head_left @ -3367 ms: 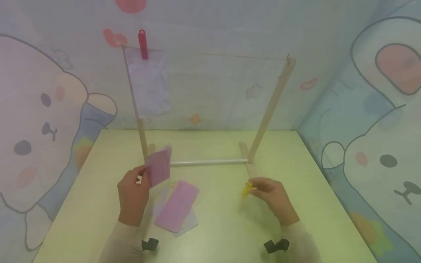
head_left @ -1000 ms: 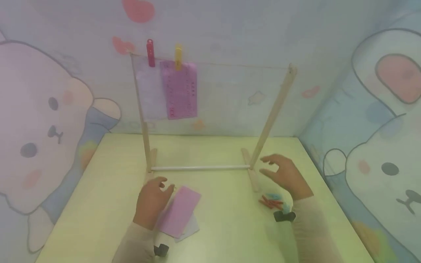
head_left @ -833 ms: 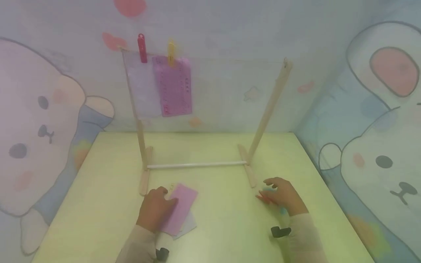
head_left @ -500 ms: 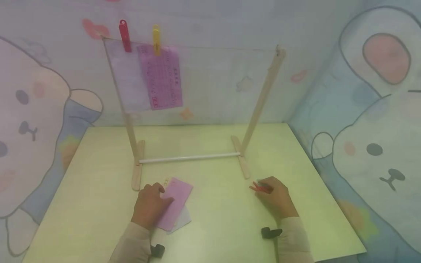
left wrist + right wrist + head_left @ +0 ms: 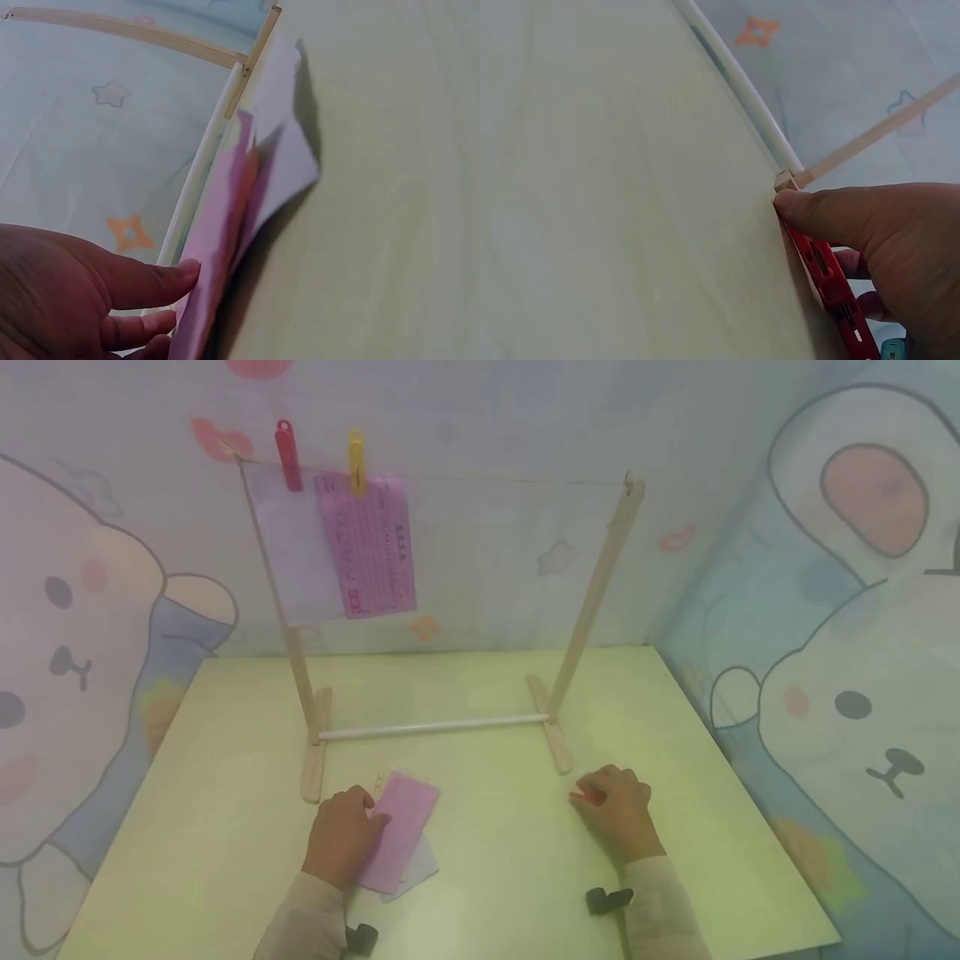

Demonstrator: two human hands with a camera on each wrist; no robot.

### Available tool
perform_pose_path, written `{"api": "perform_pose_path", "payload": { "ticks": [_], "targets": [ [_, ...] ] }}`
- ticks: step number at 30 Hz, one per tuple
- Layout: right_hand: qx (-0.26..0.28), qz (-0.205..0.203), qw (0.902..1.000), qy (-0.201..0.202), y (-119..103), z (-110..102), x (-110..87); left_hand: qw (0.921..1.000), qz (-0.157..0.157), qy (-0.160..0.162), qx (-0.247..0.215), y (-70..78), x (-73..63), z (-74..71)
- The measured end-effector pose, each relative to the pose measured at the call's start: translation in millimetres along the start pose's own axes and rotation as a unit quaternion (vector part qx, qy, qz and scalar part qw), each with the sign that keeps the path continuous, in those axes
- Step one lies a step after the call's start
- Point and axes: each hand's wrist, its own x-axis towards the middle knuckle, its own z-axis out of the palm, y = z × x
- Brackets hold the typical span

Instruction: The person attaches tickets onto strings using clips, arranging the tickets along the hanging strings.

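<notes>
In the head view, my left hand [image 5: 343, 837] is at the left edge of a pink printed slip [image 5: 408, 827] on top of a small paper pile. Seen from the left wrist, thumb and fingers pinch that slip's edge [image 5: 201, 300], and a white sheet [image 5: 281, 150] curls up beside it. My right hand [image 5: 618, 810] grips a red clothespin [image 5: 829, 281] low over the table. A teal clothespin [image 5: 892, 349] shows under that hand. Behind, a red clothespin [image 5: 287, 456] holds a white sheet [image 5: 292, 556] on a string, and a yellow clothespin [image 5: 357, 460] holds a pink slip [image 5: 367, 547].
A wooden frame stands across the table [image 5: 480, 810], with a left post [image 5: 296, 681], a right post [image 5: 596, 602] and a white rod [image 5: 435, 727] low between them. The string [image 5: 517, 481] spans the post tops. A cartoon-printed cloth rises behind and at both sides.
The pink slip and yellow clothespin, held in my hands earlier, now hang on the string. Both hands have come down, left to the pile's pink slip, right to the clothespins, taking a red one.
</notes>
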Motion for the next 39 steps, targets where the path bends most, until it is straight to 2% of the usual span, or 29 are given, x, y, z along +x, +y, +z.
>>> {"api": "perform_pose_path", "payload": {
  "ticks": [4,8,12,17,21,27,34,39],
  "targets": [
    [0.0,0.0,0.9999,-0.011,-2.7,2.7,0.8,0.9999,-0.014,-0.001,-0.001,0.4,0.7,-0.1],
    [-0.01,-0.009,0.9999,-0.01,-6.0,4.2,1.2,0.9999,-0.013,0.003,0.007,0.2,1.3,1.5],
    [0.014,-0.021,0.9995,0.017,-8.6,4.9,-0.4,0.9997,-0.02,0.006,0.009,-2.4,0.5,5.0],
    [0.063,-0.029,0.9961,0.054,-8.7,5.6,-2.3,0.9993,-0.027,0.018,-0.016,-5.2,-0.2,7.2],
    [0.08,-0.029,0.9943,0.065,-8.6,5.9,-2.1,0.9991,-0.027,0.027,-0.02,-3.2,0.9,4.5],
    [0.087,-0.029,0.9931,0.072,-6.9,7.7,-4.7,0.9989,-0.032,0.035,-0.004,-3.1,2.8,4.3],
    [0.081,-0.048,0.9925,0.078,-3.6,8.9,-0.2,0.9982,-0.004,0.051,0.032,-1.2,4.9,4.5],
    [0.095,-0.03,0.993,0.063,-8.8,5.6,-1.2,0.997,-0.001,0.065,0.042,-1.8,5.0,4.1]
  ]
}}
